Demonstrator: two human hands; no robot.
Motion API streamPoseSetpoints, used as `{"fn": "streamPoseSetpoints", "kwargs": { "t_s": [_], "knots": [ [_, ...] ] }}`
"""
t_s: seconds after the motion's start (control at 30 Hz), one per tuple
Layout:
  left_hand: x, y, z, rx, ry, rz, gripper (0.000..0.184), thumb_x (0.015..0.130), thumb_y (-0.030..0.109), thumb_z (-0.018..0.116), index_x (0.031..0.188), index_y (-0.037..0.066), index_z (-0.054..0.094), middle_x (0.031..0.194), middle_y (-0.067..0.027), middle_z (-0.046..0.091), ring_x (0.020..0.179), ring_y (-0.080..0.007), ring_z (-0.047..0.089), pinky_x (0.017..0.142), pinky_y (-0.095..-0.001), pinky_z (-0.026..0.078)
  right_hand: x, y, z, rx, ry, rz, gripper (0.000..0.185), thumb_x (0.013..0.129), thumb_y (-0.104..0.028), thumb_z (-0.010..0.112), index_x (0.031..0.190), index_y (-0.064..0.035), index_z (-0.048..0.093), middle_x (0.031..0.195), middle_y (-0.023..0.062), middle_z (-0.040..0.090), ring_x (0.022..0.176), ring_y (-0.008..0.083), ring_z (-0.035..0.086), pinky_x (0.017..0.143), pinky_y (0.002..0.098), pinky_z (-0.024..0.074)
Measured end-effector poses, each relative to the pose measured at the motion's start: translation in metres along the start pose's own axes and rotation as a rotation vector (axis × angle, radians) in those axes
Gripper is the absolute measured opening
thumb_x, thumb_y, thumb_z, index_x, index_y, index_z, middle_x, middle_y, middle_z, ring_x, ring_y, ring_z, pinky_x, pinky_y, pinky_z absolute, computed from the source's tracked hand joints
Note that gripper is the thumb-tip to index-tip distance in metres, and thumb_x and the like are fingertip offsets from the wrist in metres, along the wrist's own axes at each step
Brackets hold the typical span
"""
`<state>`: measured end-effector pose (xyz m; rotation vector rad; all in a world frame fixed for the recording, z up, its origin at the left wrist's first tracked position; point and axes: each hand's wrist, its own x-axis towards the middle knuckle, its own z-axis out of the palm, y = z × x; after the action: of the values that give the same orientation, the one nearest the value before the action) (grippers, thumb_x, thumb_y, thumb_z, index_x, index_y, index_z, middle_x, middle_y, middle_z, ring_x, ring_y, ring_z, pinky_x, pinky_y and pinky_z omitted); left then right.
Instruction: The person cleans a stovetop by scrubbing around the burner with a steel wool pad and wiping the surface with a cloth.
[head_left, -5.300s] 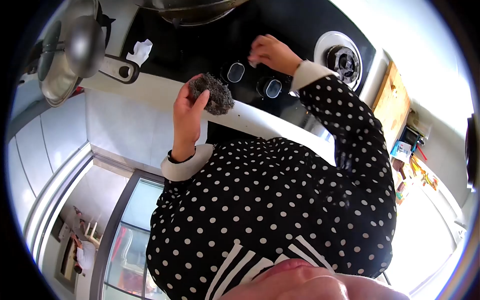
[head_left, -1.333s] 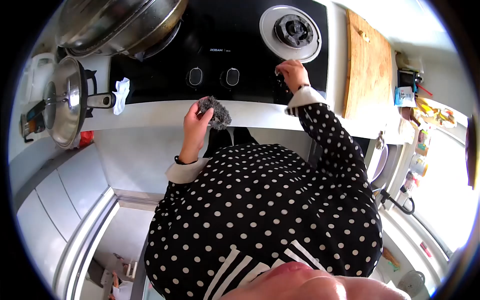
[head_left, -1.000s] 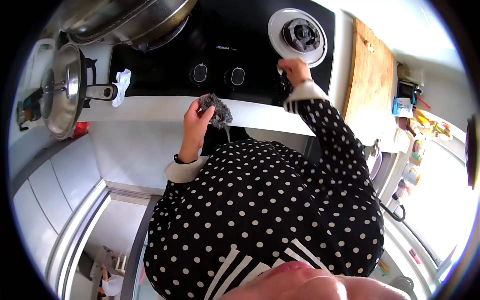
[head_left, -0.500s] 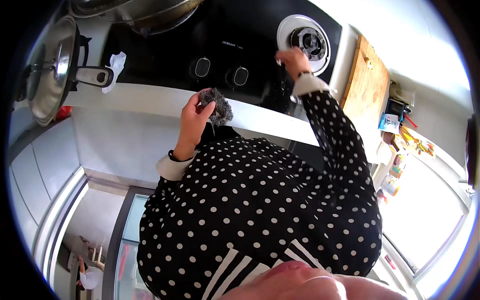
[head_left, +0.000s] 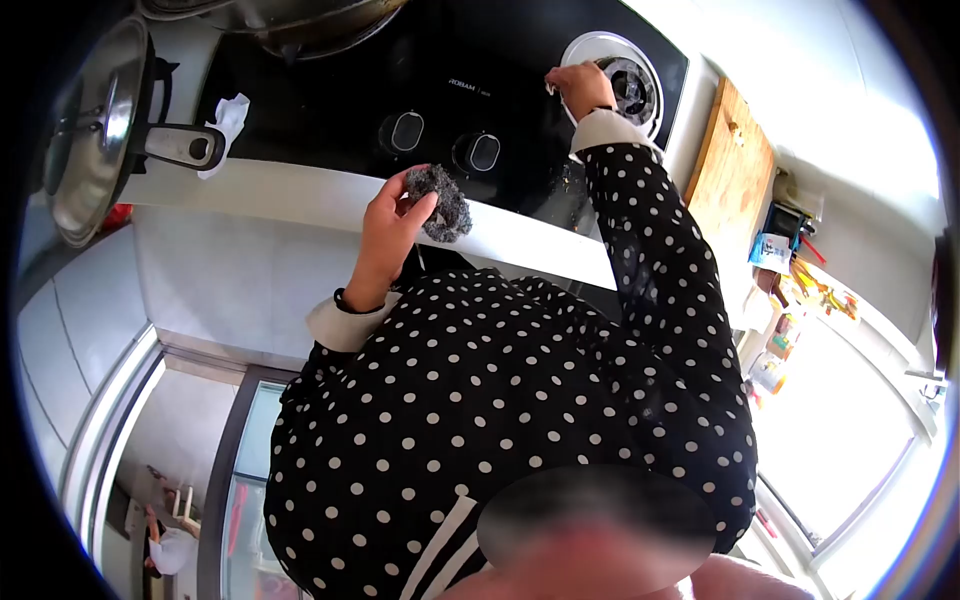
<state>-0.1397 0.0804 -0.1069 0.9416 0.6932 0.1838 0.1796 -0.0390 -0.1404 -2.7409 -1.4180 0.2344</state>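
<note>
My left hand grips a dark grey steel-wool scourer just in front of the hob's near edge. Over the black glass hob, my right hand is closed beside the right burner, its fingertips pinched on something small and pale that I cannot make out. Small crumbs and wet smears lie on the glass below that hand. Two control knobs stand between my hands.
A lidded pan is at the left, its handle pointing right beside a crumpled white tissue. A large wok sits at the top. At the right is a wooden board. Through a doorway at the lower left, a person is visible.
My right hand has moved from near the knobs rightward and up the hob to the right burner. My left hand still holds the scourer, slightly shifted. The camera view has swung and tilted.
</note>
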Motion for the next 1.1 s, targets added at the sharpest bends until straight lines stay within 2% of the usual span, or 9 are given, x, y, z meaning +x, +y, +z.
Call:
{"fn": "streamPoseSetpoints", "kwargs": {
  "t_s": [0.07,0.17,0.3,0.43,0.53,0.73,0.9,0.97,1.1],
  "knots": [
    [0.002,0.004,0.003,0.0,-0.019,-0.004,0.035,0.083,0.002,0.057,0.117,-0.001,0.05,0.101,-0.0045,0.059,0.088,-0.0093,0.057,0.079,-0.023,0.046,-0.036,-0.018,-0.009,0.07,0.0,0.163,0.015,0.078,-0.012,0.056,0.085,-0.0158,0.069,0.084,0.0093,0.065,0.085,0.028,0.059,0.076,0.0367,0.0486],
    [0.003,0.005,0.004,-0.038,-0.025,0.042,0.035,0.083,0.002,0.057,0.117,0.0,0.05,0.101,-0.0047,0.059,0.088,-0.0094,0.057,0.08,-0.0232,0.047,-0.079,0.006,0.016,0.174,0.199,-0.139,0.016,0.078,-0.011,0.056,0.085,-0.0173,0.07,0.082,0.0082,0.065,0.083,0.0266,0.059,0.075,0.036,0.049],
    [0.005,0.003,0.005,0.028,-0.008,0.021,0.035,0.083,0.002,0.057,0.117,0.0,0.05,0.101,-0.0046,0.06,0.088,-0.0093,0.057,0.079,-0.0223,0.047,-0.009,-0.011,0.0,-0.028,0.02,0.06,0.023,0.075,-0.004,0.053,0.085,-0.0167,0.069,0.087,0.0075,0.064,0.088,0.028,0.06,0.08,0.0358,0.0494],
    [0.007,0.001,0.011,0.034,-0.044,-0.017,0.036,0.082,0.003,0.058,0.117,0.0,0.051,0.1,-0.0049,0.06,0.088,-0.0093,0.057,0.079,-0.0229,0.046,-0.053,-0.026,-0.015,0.045,-0.019,0.152,0.024,0.075,-0.006,0.053,0.087,-0.0189,0.069,0.087,0.0092,0.063,0.086,0.0294,0.06,0.077,0.0369,0.0497],
    [0.011,-0.001,0.017,0.005,-0.092,0.022,0.035,0.083,0.002,0.057,0.117,-0.001,0.05,0.102,-0.0053,0.059,0.09,-0.0097,0.057,0.081,-0.0233,0.046,-0.121,0.015,0.016,0.219,0.144,0.077,0.02,0.071,-0.008,0.057,0.085,-0.0152,0.068,0.092,-0.0003,0.066,0.093,0.0208,0.057,0.081,0.0302,0.0478],
    [0.005,0.007,0.019,0.012,-0.079,0.036,0.034,0.083,0.001,0.056,0.117,-0.001,0.05,0.103,-0.0057,0.059,0.091,-0.0106,0.057,0.082,-0.0238,0.046,-0.148,0.039,0.025,0.282,0.386,0.16,0.013,0.072,-0.008,0.057,0.075,-0.0122,0.069,0.079,0.0043,0.067,0.078,0.0237,0.062,0.074,0.0324,0.0499],
    [0.012,0.0,0.021,0.102,-0.088,0.013,0.034,0.084,0.002,0.057,0.117,-0.001,0.05,0.104,-0.0058,0.059,0.093,-0.0109,0.057,0.083,-0.024,0.046,-0.135,0.004,0.02,0.292,0.357,0.368,0.014,0.07,-0.006,0.059,0.076,-0.0137,0.069,0.077,0.0056,0.063,0.08,0.0259,0.059,0.072,0.0348,0.048],
    [0.016,0.001,0.025,0.136,-0.118,0.0,0.033,0.084,0.003,0.057,0.116,-0.001,0.051,0.104,-0.006,0.059,0.093,-0.0111,0.057,0.084,-0.0241,0.046,-0.144,0.012,0.023,0.321,0.394,0.301,0.016,0.071,-0.005,0.057,0.076,-0.0132,0.069,0.077,0.0052,0.063,0.081,0.0253,0.059,0.073,0.0344,0.0479],
    [0.016,0.006,0.047,0.111,-0.158,-0.003,0.033,0.084,0.002,0.057,0.116,-0.001,0.051,0.103,-0.0061,0.059,0.092,-0.0112,0.057,0.083,-0.0237,0.046,-0.165,0.08,0.007,0.344,0.19,0.71,0.019,0.078,-0.011,0.052,0.081,-0.0167,0.07,0.083,0.0069,0.063,0.086,0.0235,0.061,0.077,0.0361,0.0488]
  ]
}}
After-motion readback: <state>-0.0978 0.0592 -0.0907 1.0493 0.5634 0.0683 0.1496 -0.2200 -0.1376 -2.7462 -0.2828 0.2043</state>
